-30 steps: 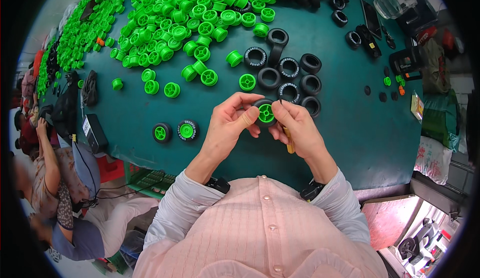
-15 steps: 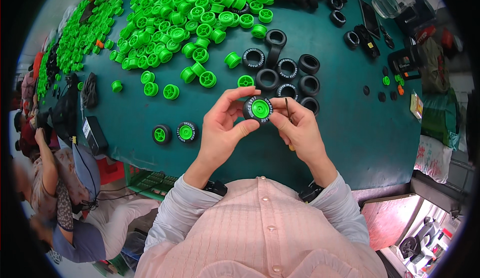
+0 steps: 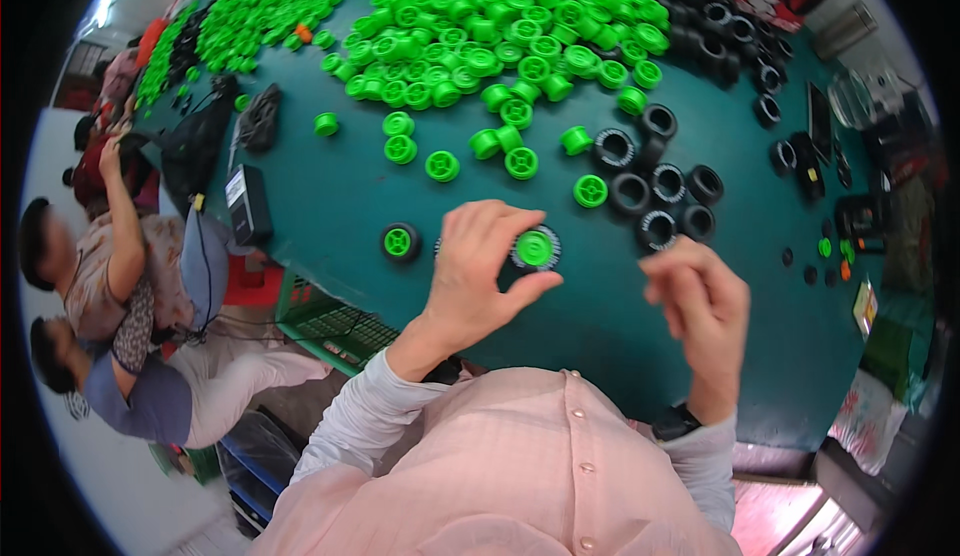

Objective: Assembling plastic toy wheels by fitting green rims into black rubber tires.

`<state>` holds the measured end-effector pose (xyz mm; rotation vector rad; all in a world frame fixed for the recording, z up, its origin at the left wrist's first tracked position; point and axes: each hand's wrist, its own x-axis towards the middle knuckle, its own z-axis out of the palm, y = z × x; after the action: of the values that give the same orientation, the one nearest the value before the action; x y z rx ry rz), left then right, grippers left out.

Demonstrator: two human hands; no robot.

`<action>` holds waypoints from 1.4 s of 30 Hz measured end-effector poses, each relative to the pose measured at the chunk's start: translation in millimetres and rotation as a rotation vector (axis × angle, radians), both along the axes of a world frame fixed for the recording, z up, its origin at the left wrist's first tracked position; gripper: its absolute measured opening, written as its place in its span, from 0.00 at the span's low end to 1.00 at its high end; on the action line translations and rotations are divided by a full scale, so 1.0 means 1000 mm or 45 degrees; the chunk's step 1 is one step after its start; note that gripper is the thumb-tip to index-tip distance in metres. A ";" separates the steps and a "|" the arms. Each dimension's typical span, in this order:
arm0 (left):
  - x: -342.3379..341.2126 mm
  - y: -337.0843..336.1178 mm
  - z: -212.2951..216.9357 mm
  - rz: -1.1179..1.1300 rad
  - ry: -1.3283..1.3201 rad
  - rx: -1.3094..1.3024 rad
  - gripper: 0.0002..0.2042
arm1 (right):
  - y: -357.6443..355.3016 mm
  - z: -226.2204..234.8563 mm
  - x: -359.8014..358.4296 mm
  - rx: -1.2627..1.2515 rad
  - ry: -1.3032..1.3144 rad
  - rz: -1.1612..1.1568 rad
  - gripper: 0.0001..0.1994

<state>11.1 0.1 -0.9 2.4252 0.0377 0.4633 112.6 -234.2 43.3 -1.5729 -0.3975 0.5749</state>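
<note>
Green-hubbed wheel [image 3: 535, 249] sits in the left grip [image 3: 478, 274], held between thumb and forefinger.

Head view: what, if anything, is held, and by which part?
The left grip brackets the green-hubbed wheel at its tyre; whether it is held cannot be told. Nor whether the blurred right grip holds anything.

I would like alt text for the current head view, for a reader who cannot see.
A person's left hand curves around a black-tyred green wheel at a dark green table, the right hand apart. Beyond lie loose black tyres and a heap of green hubs.
</note>
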 end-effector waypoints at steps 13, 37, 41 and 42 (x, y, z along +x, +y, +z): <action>-0.036 0.039 -0.012 0.201 0.349 0.344 0.31 | 0.022 0.108 -0.007 1.369 -0.113 1.196 0.06; -0.046 0.038 -0.027 0.250 0.247 0.433 0.39 | 0.048 0.105 -0.011 1.408 0.049 1.223 0.06; -0.045 0.035 -0.032 0.342 0.182 0.518 0.36 | 0.048 0.105 -0.007 1.403 0.002 1.327 0.06; -0.046 0.039 -0.037 0.340 0.169 0.548 0.35 | 0.049 0.106 -0.006 1.389 0.004 1.349 0.06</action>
<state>-34.9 39.2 -38.2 2.8883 0.3557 0.4646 107.1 -185.7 148.8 -0.2128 -1.3036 0.9178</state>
